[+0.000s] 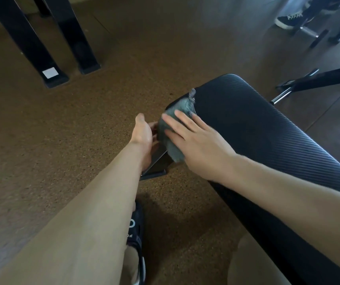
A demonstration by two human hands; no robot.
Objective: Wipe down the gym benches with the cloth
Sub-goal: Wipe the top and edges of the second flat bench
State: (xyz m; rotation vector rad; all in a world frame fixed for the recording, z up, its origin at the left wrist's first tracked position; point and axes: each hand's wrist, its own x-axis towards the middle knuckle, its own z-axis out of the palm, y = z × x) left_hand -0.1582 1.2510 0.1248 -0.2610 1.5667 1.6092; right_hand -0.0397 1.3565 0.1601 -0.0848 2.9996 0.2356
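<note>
A black ribbed gym bench pad [257, 128] runs from the centre toward the lower right. A grey-green cloth [171, 128] drapes over the pad's left side edge near its far end. My right hand [197, 140] lies flat on the cloth with fingers spread, pressing it against the pad's edge. My left hand [144, 138] reaches beside and under that edge, fingers tucked out of sight by the bench's black metal frame [154, 165]; whether it grips the frame or the cloth is hidden.
Brown speckled rubber floor [72, 140] surrounds the bench. Two black machine legs [47, 58] stand at the upper left. Another person's sneaker [288, 20] and a black frame with a chrome bar [319, 79] are at the upper right. My sandalled foot [137, 243] is below.
</note>
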